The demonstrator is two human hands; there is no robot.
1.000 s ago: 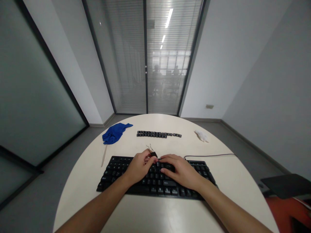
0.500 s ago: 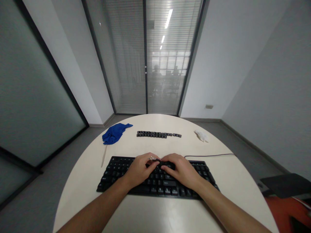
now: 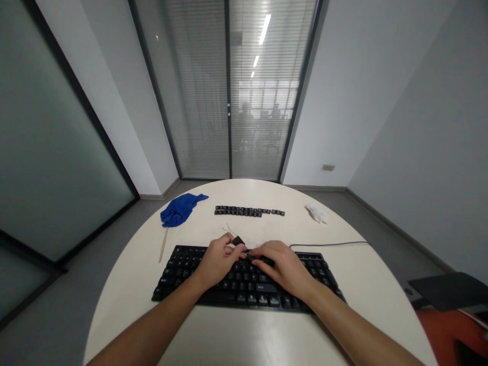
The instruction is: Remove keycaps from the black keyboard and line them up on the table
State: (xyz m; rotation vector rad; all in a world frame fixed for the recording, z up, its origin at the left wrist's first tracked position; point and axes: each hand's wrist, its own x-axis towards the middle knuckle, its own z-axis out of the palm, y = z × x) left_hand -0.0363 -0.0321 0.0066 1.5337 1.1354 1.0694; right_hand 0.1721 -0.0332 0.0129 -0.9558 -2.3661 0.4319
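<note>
A black keyboard (image 3: 229, 297) lies under both hands. My left hand (image 3: 217, 259) is closed on a wire keycap puller (image 3: 238, 240), a small black block with thin wires sticking up and away. My right hand (image 3: 281, 264) rests over the upper middle of the keyboard, its thumb and fingers closed round a dark elongated object (image 3: 267, 260) whose kind I cannot make out. The fingertips of both hands nearly meet over the keys, and a small dark piece shows between them. Behind the keyboard sit rows of loose black keycaps (image 3: 244, 211).
A blue cloth (image 3: 181, 209) lies at the left on the round pale table (image 3: 236, 335), beside a thin light stick (image 3: 163, 245). Crumpled white tissue (image 3: 316, 213) is at the right. The keyboard's cable (image 3: 331, 244) runs right. An orange chair (image 3: 450, 333) stands beyond the edge.
My left hand has turned the keycap puller, so its black block and wires now point up and away. My right hand has barely shifted.
</note>
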